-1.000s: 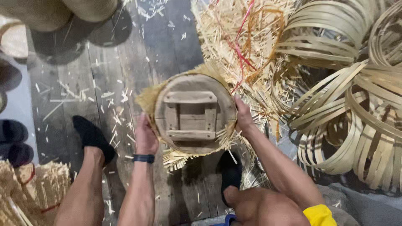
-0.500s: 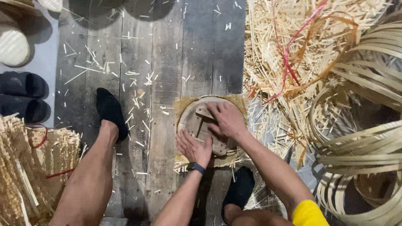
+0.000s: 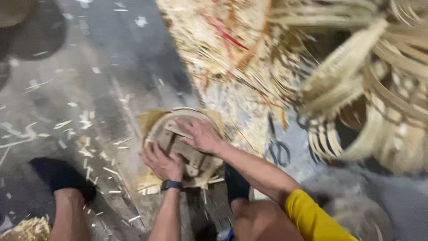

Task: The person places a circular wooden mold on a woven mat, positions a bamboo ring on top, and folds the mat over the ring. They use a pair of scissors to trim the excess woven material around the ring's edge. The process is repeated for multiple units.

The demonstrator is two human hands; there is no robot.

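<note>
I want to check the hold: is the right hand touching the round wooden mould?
Touching. The head view shows the right hand lying flat on the round wooden mould, with no gap.
</note>
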